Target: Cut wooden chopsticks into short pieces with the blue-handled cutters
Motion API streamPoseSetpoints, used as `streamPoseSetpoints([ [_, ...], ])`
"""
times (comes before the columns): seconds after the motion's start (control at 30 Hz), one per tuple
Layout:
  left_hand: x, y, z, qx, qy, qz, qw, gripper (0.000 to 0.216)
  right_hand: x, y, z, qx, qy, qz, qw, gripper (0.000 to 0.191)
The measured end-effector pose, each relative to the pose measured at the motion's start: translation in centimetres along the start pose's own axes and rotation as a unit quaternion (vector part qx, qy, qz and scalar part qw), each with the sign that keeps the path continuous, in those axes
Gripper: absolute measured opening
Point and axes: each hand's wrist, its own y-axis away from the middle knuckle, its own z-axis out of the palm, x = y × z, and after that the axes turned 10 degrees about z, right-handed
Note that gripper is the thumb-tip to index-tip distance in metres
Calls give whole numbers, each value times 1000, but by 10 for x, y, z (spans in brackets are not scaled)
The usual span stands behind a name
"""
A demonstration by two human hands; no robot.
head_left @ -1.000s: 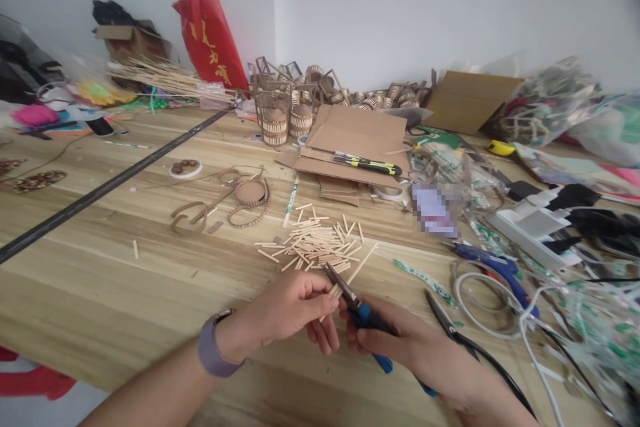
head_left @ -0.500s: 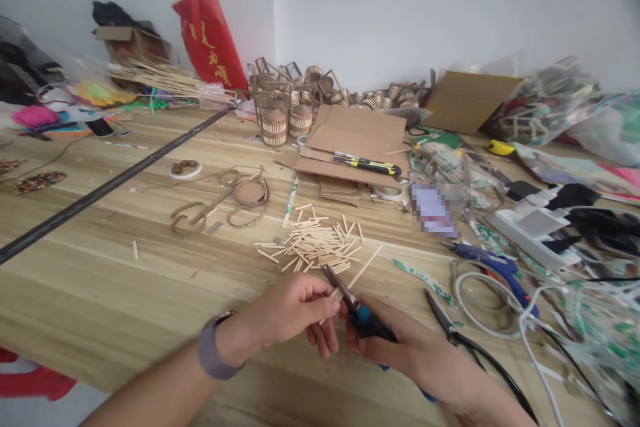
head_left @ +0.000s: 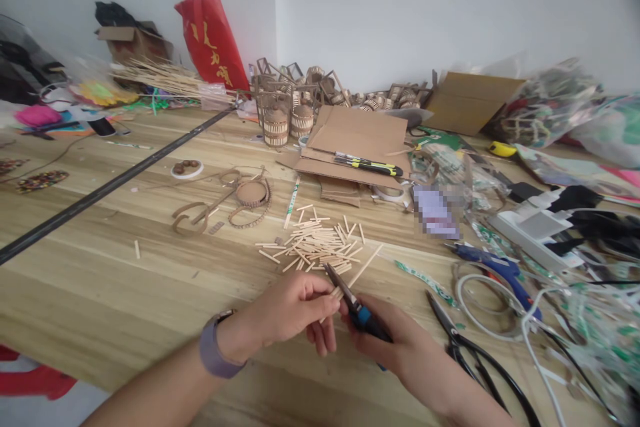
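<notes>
My left hand [head_left: 300, 307], with a watch band on its wrist, pinches a thin wooden stick [head_left: 367, 263] between thumb and fingers. The stick slants up to the right. My right hand [head_left: 395, 337] is wrapped round the blue-and-black handles of shears [head_left: 351, 300]. Their narrow metal jaws point up to the left and cross the stick close to my left fingertips; whether they bite into it I cannot tell. Just beyond my hands lies a loose pile of short cut wooden sticks [head_left: 320, 243]. One single short piece [head_left: 137, 249] lies apart on the left.
Black scissors [head_left: 467, 340], a blue glue gun [head_left: 495, 267] and a white cable lie to the right. Cardboard sheets [head_left: 355, 137] with a utility knife [head_left: 370, 165] are behind the pile. Small woven lanterns [head_left: 276, 127] stand farther back. A long black bar [head_left: 125, 177] crosses the left side.
My right hand has closed further round the shears, and the lower blue handle end has drawn in out of sight. My left hand and the stick have hardly moved.
</notes>
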Motion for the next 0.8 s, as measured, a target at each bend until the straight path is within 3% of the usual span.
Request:
streamPoseSetpoints([
  [0.3, 0, 0, 0, 15, -20, -6, 1000, 36, 4, -4, 4, 38, 31, 2, 999, 5],
  [0.53, 1, 1, -1, 11, -21, 8, 1000, 37, 0, -3, -2, -41, -82, 24, 996, 17],
  [0.8, 0, 1, 1, -3, -10, -5, 1000, 50, 2, 2, -5, -80, -155, 55, 983, 22],
])
